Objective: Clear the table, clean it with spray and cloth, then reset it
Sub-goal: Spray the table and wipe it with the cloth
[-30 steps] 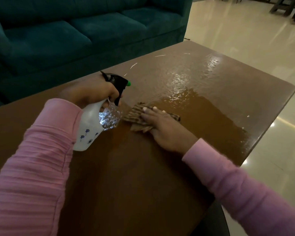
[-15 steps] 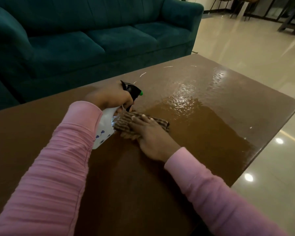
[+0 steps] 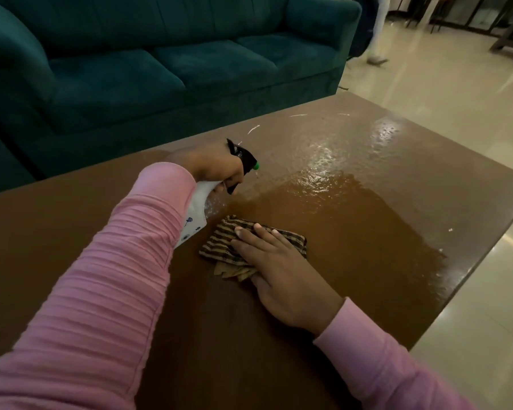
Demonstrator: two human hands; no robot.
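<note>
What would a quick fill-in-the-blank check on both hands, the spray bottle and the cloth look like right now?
1. The left hand grips the spray bottle, whose nozzle tip is ____.
2. The right hand presses flat on the ____ cloth.
3. Both sleeves are ____.
Missing words: green; striped; pink.

spray bottle (image 3: 200, 199): was mostly hidden behind the left hand (image 3: 216, 165) and the pink sleeve (image 3: 116, 276).
bottle print: blue marks were too small to tell.
cloth (image 3: 219, 241): one part lay hidden under the right hand (image 3: 282, 270).
counter (image 3: 367, 232): ran off the bottom and left edges.
sofa (image 3: 160, 63): was cut by the top and left edges.
passer-by (image 3: 376, 34): only blurred legs showed at the top edge.
</note>
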